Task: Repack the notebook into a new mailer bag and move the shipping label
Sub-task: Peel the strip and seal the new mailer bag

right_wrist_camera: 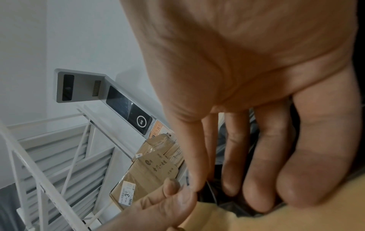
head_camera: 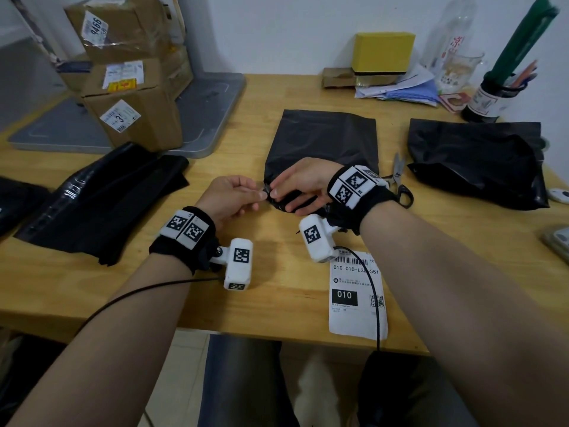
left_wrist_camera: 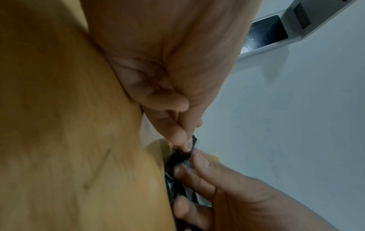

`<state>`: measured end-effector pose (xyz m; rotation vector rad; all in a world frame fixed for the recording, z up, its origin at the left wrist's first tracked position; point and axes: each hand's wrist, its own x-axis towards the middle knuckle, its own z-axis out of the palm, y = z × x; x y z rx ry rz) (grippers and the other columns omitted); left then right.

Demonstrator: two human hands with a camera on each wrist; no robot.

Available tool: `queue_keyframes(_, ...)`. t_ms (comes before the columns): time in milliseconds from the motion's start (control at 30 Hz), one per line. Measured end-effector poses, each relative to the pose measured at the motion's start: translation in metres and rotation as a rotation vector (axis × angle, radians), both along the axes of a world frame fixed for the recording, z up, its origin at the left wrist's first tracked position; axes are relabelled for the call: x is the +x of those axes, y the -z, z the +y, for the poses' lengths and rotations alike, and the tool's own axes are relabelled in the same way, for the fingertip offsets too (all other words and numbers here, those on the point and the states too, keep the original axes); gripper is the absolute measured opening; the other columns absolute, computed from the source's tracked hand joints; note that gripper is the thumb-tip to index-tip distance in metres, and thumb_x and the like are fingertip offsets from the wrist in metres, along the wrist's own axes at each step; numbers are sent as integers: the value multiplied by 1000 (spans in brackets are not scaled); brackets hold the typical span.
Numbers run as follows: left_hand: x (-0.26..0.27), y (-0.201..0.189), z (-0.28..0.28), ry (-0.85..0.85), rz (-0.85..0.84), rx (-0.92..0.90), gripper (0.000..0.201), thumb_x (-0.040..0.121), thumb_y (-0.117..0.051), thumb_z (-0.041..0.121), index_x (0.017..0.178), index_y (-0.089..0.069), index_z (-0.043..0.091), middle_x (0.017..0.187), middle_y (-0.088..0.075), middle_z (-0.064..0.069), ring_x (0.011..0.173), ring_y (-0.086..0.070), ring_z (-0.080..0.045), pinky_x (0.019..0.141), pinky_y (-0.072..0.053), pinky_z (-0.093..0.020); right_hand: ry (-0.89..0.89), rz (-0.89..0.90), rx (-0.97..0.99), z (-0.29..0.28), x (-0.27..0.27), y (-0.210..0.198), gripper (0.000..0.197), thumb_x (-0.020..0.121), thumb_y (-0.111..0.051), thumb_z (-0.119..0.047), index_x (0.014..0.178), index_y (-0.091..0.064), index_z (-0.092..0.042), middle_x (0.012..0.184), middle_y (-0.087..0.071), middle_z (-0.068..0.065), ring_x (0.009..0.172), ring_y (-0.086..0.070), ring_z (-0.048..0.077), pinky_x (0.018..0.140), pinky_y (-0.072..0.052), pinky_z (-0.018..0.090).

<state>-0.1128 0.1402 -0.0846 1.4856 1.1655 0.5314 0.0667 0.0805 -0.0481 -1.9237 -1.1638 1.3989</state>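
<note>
A black mailer bag (head_camera: 321, 140) lies flat on the wooden counter (head_camera: 277, 291), its near end bunched up at the middle of the head view, where both hands meet. The left hand (head_camera: 229, 197), coming in from 7 o'clock, has its thumb and forefinger closed in a pinch on a small tab of black film at the bag's near corner; the left wrist view shows that pinch (left_wrist_camera: 182, 140) on the crumpled edge. The right hand (head_camera: 297, 188), reaching in from 4 o'clock, pinches the same corner with thumb and forefinger, while its other fingers (right_wrist_camera: 260, 184) lie fairly straight, pressing the bag's mouth down on the counter. The notebook cannot be seen; whether it is inside the bag I cannot tell.

The white shipping label (head_camera: 357, 298) lies loose on the counter at 5 o'clock from the hands, near the front edge, with a black cable across it. Scissors (head_camera: 400, 180) lie just beside the bag at 3 o'clock, and a second crumpled black bag (head_camera: 480, 161) sits farther out that way. At 9 o'clock a pile of black bags (head_camera: 101, 195) lies flat, and at 11 o'clock stacked cardboard boxes (head_camera: 129, 75) stand on a grey tray
</note>
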Motion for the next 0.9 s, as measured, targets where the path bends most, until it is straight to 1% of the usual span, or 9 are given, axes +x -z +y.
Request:
queue_keyframes(133, 2, 0, -1, 4, -7, 14, 20, 82, -79, 14, 86, -61, 20, 56, -64, 4, 45, -50, -3, 38, -35, -13, -2, -10, -1, 1, -1, 1, 21, 85, -82, -23, 104, -73, -24, 95, -77, -1, 81, -74, 15, 63, -61, 28)
queue_keyframes(267, 4, -3, -1, 17, 19, -18, 25, 78, -83, 23, 80, -58, 24, 53, -63, 5, 46, -43, -7, 40, -32, -16, 4, -25, 26, 4, -3, 5, 30, 79, -87, -33, 105, -75, -22, 94, -77, -1, 82, -75, 17, 69, -63, 31)
queue_keyframes(367, 6, -6, 0, 18, 40, -34, 26, 78, -83, 25, 79, -57, 26, 51, -62, 6, 43, -41, -6, 40, -30, -16, 19, -35, 40, 5, -5, 6, 32, 80, -85, -37, 106, -76, -21, 95, -76, 0, 80, -75, 17, 68, -63, 31)
queue_keyframes(433, 6, -6, 0, 14, 39, -37, 26, 78, -83, 24, 78, -57, 26, 51, -61, 6, 45, -42, -6, 39, -30, -16, 24, -37, 39, 5, -5, 6, 32, 83, -83, -39, 108, -75, -20, 96, -76, 0, 79, -75, 16, 70, -63, 31)
queue_keyframes(500, 7, -5, 0, 8, 31, -40, 27, 78, -83, 23, 77, -56, 25, 51, -61, 7, 45, -44, -5, 38, -31, -15, 29, -27, 34, 4, -4, 6, 31, 87, -79, -39, 110, -74, -19, 97, -76, 0, 80, -75, 16, 75, -63, 32)
queue_keyframes(600, 6, -5, 0, 8, 17, -46, 27, 79, -82, 20, 77, -56, 24, 50, -60, 6, 38, -44, -1, 35, -31, -13, 50, -3, 32, 2, -2, 7, 29, 90, -76, -36, 113, -73, -18, 93, -76, 0, 80, -75, 16, 80, -63, 35)
queue_keyframes(700, 6, -6, -1, 8, 12, -47, 27, 80, -81, 17, 78, -55, 24, 50, -60, 6, 36, -45, -1, 35, -32, -13, 67, 6, 27, 1, -1, 8, 27, 92, -75, -32, 114, -72, -15, 90, -77, -1, 78, -75, 15, 79, -63, 33)
queue_keyframes(800, 5, -7, -1, 13, 25, -52, 27, 80, -82, 18, 78, -56, 24, 51, -60, 6, 38, -45, -1, 36, -32, -13, 69, 6, 27, 1, 0, 8, 26, 92, -75, -30, 113, -73, -14, 90, -77, -1, 76, -75, 14, 77, -63, 32)
queue_keyframes(900, 5, -7, -1, 12, 28, -52, 29, 79, -82, 17, 74, -54, 24, 51, -60, 5, 37, -45, -1, 36, -31, -13, 69, 6, 36, 0, 0, 9, 26, 92, -75, -28, 113, -73, -13, 89, -76, 1, 75, -74, 14, 76, -63, 30)
